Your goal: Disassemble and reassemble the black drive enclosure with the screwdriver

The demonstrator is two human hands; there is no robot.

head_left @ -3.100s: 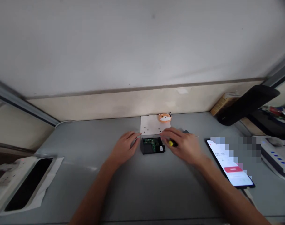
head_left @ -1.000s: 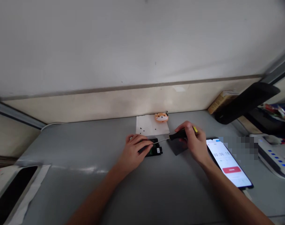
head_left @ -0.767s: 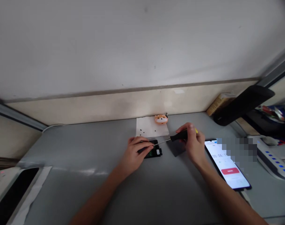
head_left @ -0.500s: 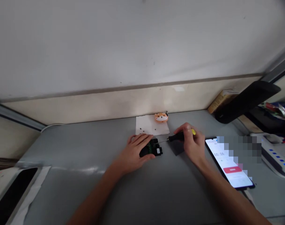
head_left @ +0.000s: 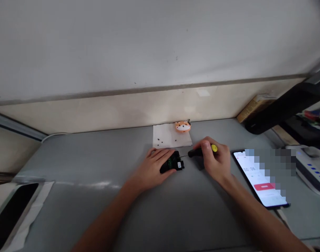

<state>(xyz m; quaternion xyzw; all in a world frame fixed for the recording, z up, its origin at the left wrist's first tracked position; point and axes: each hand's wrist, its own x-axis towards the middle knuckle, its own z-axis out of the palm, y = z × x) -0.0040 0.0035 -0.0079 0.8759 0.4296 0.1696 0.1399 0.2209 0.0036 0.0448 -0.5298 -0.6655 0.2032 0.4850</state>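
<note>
My left hand (head_left: pixel 155 166) grips a small black device with a green circuit board (head_left: pixel 173 163), fingers over its far side and thumb along the near side. A white label shows on the device's right part. In my right hand (head_left: pixel 216 160) is a screwdriver (head_left: pixel 197 153) with a black handle and a yellow end, held almost level. Its thin shaft points left and the tip reaches the device's right edge; whether it touches a screw I cannot tell. Just behind, several tiny dark screws lie on a white paper sheet (head_left: pixel 166 134).
An orange and white animal-face case (head_left: pixel 183 126) sits on the paper's far right corner. A lit phone (head_left: pixel 262 182) lies right of my right hand. Further right are a black cylinder (head_left: pixel 283 108), a book (head_left: pixel 254 106) and a white power strip (head_left: pixel 311 169). A dark-screened device (head_left: pixel 15 210) lies at left.
The screwdriver tip has drawn back from over the board to the device's right edge. My left hand keeps its grip. The whole view has shifted slightly.
</note>
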